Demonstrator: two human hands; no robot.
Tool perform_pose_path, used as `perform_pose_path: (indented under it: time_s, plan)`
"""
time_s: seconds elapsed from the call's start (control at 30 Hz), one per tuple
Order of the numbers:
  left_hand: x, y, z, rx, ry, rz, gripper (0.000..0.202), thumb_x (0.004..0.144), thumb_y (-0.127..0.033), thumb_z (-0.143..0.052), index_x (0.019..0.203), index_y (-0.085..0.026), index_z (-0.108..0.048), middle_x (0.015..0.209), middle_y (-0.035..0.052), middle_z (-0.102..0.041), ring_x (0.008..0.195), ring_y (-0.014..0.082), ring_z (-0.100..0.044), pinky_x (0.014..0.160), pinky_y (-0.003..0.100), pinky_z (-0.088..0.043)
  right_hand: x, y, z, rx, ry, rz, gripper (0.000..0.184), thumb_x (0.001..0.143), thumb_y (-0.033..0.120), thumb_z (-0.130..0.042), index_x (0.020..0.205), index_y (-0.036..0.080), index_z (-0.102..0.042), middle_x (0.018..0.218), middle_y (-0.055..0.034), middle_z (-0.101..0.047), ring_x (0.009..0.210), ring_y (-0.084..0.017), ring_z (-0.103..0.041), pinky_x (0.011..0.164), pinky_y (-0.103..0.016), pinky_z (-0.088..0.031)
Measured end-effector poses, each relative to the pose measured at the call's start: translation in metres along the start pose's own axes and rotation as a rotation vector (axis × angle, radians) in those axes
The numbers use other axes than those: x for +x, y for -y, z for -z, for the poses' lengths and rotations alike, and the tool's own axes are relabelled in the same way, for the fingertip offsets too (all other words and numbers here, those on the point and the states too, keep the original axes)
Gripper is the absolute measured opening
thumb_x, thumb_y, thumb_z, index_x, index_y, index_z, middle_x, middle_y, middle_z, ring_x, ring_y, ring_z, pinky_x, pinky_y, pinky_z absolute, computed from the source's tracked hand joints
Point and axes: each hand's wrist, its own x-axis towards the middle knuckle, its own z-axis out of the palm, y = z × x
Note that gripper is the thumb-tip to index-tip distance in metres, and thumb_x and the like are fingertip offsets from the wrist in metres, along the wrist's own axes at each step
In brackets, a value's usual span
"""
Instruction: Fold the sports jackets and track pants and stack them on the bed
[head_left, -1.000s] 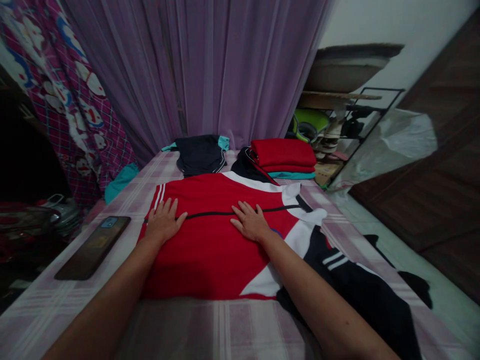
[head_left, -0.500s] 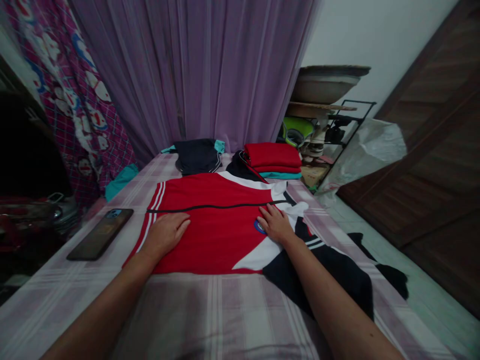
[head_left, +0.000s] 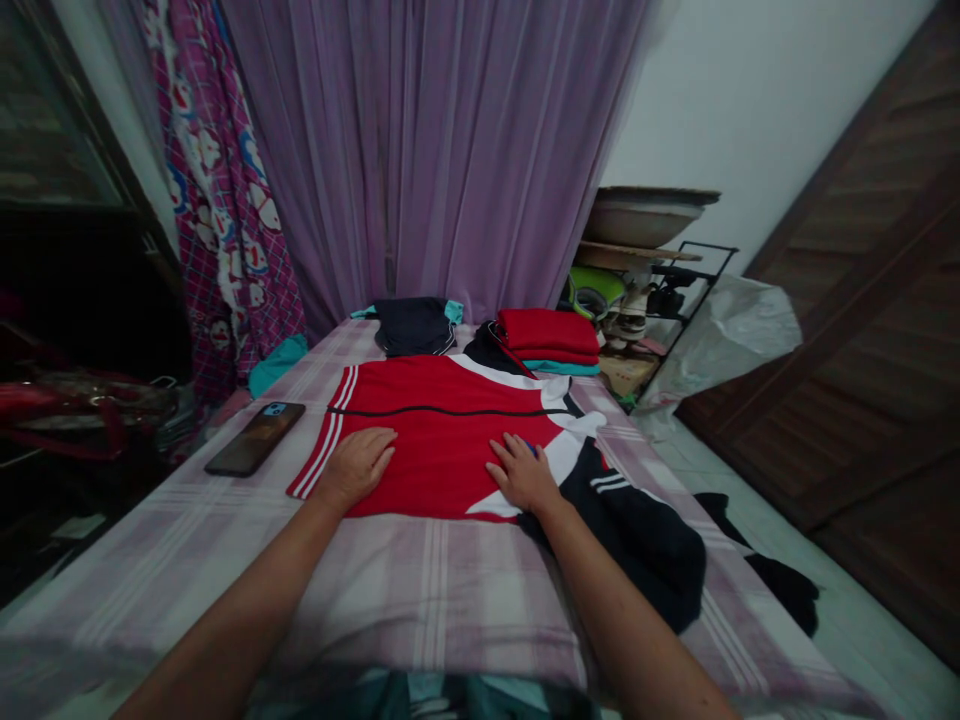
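Note:
A red, white and black zip jacket (head_left: 435, 460) lies spread out on the plaid-covered table, its dark zipper running left to right. My left hand (head_left: 361, 465) rests flat on the red body close to the striped hem. On the chest, my right hand (head_left: 521, 475) lies with its fingers spread, partly hiding a round blue badge. The near black sleeve (head_left: 641, 535) with white stripes extends to the right, beneath and past my right forearm. Neither hand grips anything.
Left of the jacket lies a phone (head_left: 255, 440). Behind it are a dark folded garment (head_left: 416, 325) and a stack of red and teal folded clothes (head_left: 551, 335). A rack (head_left: 675, 300) with a plastic bag (head_left: 739, 330) stands to the right. Purple curtains (head_left: 450, 150) hang behind.
My right hand has slid from near the collar toward the jacket's lower chest, now covering most of the badge. My left hand stays near the hem. The camera view has shifted.

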Motion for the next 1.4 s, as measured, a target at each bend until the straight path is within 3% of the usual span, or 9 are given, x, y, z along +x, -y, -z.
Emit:
perform_pose_path:
  time_s: [0.13,0.27,0.4,0.6,0.83,0.97,1.2,1.3,1.4]
  plan:
    - [-0.019,-0.011,0.009,-0.034,-0.050,-0.084,0.038,0.098,-0.039,-0.036,0.093,-0.021,-0.070,0.092,0.0079,-0.073,0.088,0.0205,-0.066,0.083,0.036,-0.051,-0.001,0.001,0.001,0.049,-0.043,-0.001,0.054,0.098,0.048,-0.036,0.145,0.023,-0.046,0.156,-0.0115,-0.037,0.144,-0.027,-0.031,0.115,-0.052,-0.022]
    - [-0.023,-0.015,0.011,-0.060,0.016,-0.101,0.038,0.097,-0.044,-0.040,0.087,-0.022,-0.069,0.087,0.0057,-0.073,0.082,0.0193,-0.065,0.078,0.035,-0.050,-0.003,-0.004,0.017,0.072,-0.101,-0.060,0.045,0.099,0.038,-0.035,0.136,0.023,-0.056,0.147,-0.0102,-0.050,0.136,-0.022,-0.043,0.111,-0.043,-0.031]
    - [-0.020,-0.014,0.010,-0.092,0.028,-0.086,0.037,0.097,-0.043,-0.039,0.091,-0.022,-0.069,0.090,0.0056,-0.073,0.085,0.0194,-0.065,0.081,0.034,-0.050,-0.015,-0.023,0.040,-0.024,-0.135,-0.340,0.040,0.093,0.018,-0.037,0.121,0.020,-0.065,0.125,-0.0154,-0.063,0.118,-0.027,-0.057,0.094,-0.042,-0.044]
    - [-0.019,-0.014,0.009,-0.101,0.029,-0.071,0.038,0.098,-0.042,-0.037,0.089,-0.020,-0.068,0.088,0.0062,-0.072,0.083,0.0205,-0.064,0.080,0.036,-0.050,-0.034,-0.056,0.045,-0.073,0.080,-0.625,0.042,0.091,0.014,-0.037,0.125,0.023,-0.061,0.126,-0.0186,-0.059,0.121,-0.035,-0.054,0.088,-0.057,-0.045]
    - [-0.019,-0.014,0.008,-0.112,0.034,-0.051,0.035,0.097,-0.040,-0.039,0.090,-0.021,-0.067,0.090,0.0063,-0.072,0.085,0.0205,-0.064,0.080,0.036,-0.050,-0.031,-0.084,0.052,-0.049,-0.010,-0.614,0.045,0.088,0.012,-0.040,0.127,0.019,-0.062,0.119,-0.0207,-0.064,0.109,-0.031,-0.064,0.084,-0.042,-0.050]
    - [-0.019,-0.016,0.009,-0.130,0.023,-0.041,0.033,0.097,-0.039,-0.040,0.088,-0.021,-0.066,0.087,0.0059,-0.071,0.083,0.0198,-0.064,0.080,0.036,-0.050,-0.011,-0.075,0.063,-0.025,-0.090,-0.540,0.047,0.086,0.009,-0.040,0.126,0.018,-0.063,0.115,-0.0174,-0.067,0.106,-0.028,-0.065,0.087,-0.038,-0.048]
    - [-0.021,-0.015,0.010,-0.126,0.036,-0.041,0.031,0.096,-0.041,-0.042,0.088,-0.022,-0.065,0.087,0.0047,-0.071,0.083,0.0192,-0.064,0.079,0.035,-0.050,0.089,-0.032,0.096,0.348,-0.606,-0.290,0.052,0.090,0.016,-0.033,0.139,0.011,-0.051,0.137,-0.0151,-0.057,0.127,-0.024,-0.050,0.105,-0.034,-0.039]
    - [-0.021,-0.015,0.011,-0.133,0.044,-0.025,0.030,0.096,-0.040,-0.042,0.088,-0.022,-0.065,0.088,0.0048,-0.071,0.085,0.0196,-0.065,0.080,0.036,-0.050,0.117,-0.037,0.106,0.396,-0.495,-0.247,0.056,0.095,0.026,-0.034,0.148,0.008,-0.038,0.148,-0.0163,-0.047,0.135,-0.023,-0.043,0.109,-0.036,-0.036]
    - [-0.020,-0.016,0.011,-0.155,0.045,-0.018,0.030,0.096,-0.040,-0.043,0.088,-0.022,-0.066,0.088,0.0049,-0.071,0.084,0.0192,-0.064,0.080,0.035,-0.050,0.113,-0.056,0.098,0.356,-0.260,-0.249,0.051,0.095,0.028,-0.041,0.142,0.012,-0.049,0.142,-0.0147,-0.055,0.129,-0.024,-0.051,0.105,-0.036,-0.040]
